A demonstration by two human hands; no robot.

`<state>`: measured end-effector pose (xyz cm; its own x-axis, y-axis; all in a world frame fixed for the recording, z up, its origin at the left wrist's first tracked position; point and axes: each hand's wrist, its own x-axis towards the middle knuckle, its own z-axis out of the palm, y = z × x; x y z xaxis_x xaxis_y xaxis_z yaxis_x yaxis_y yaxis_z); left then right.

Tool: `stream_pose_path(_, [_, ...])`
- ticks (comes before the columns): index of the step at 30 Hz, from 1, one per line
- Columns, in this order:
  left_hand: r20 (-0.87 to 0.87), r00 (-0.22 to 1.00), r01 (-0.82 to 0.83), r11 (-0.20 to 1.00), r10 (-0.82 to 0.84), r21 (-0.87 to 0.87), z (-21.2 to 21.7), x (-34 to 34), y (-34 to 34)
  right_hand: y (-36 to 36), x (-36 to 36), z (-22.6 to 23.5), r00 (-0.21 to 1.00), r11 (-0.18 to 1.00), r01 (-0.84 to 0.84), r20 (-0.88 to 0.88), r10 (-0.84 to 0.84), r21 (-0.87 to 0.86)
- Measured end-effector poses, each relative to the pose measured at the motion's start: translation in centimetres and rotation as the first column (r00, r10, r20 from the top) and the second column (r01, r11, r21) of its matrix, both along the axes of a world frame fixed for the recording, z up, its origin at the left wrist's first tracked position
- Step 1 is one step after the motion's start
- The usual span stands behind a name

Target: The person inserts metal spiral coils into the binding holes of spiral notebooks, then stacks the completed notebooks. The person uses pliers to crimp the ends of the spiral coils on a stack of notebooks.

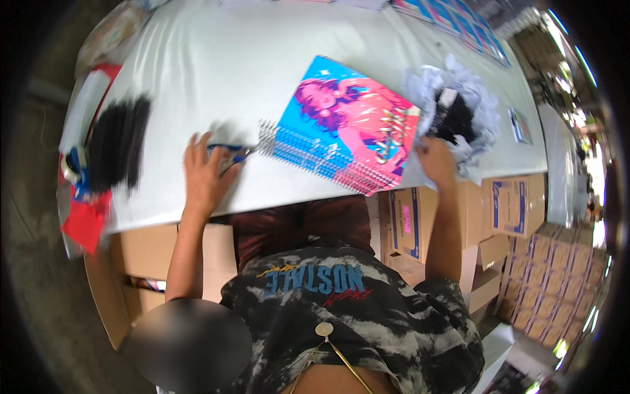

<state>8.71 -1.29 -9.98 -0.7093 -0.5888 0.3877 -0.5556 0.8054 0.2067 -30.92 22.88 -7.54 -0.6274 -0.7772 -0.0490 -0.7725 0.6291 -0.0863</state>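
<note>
My left hand (pixel 205 172) is at the table's near side, its thumb and fingers around the blue handles of a pair of pliers (pixel 226 150). The pliers' jaws point right, close to the metal spiral ends of a stack of spiral-bound notebooks (pixel 341 125). The notebooks lie fanned and tilted, with pink and blue illustrated covers. My right hand (pixel 436 161) is beside their right edge, fingers curled and partly hidden; what they hold, if anything, I cannot make out. Just beyond it, crumpled clear plastic (pixel 482 98) surrounds a heap of black pieces (pixel 454 118).
A bundle of thin black strips (pixel 118 143) lies on the white-covered table (pixel 216 59) at left, near a tape dispenser (pixel 77 167) and red material (pixel 86 220). More covers (pixel 459 23) lie far right. Cardboard boxes (pixel 508 203) stand below the front edge.
</note>
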Motion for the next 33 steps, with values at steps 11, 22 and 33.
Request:
stream_pose_path(11, [-0.506,0.544,0.567,0.151,0.670,0.810,-0.3,-0.1,3.8,-7.5,21.3,17.2,0.490,0.445,-0.266,0.277,0.826,-0.855])
stream_pose_path(22, [-0.156,0.582,0.779,-0.492,0.798,0.388,-1.1,-1.2,8.3,-9.3,26.8,13.4,0.231,0.476,-0.538,0.421,0.877,-0.696])
stream_pose_path(33, [-0.218,0.610,0.773,-0.512,0.762,0.374,-1.7,-1.0,7.8,-9.4,26.6,13.4,0.228,0.477,-0.651,0.447,0.865,-0.591])
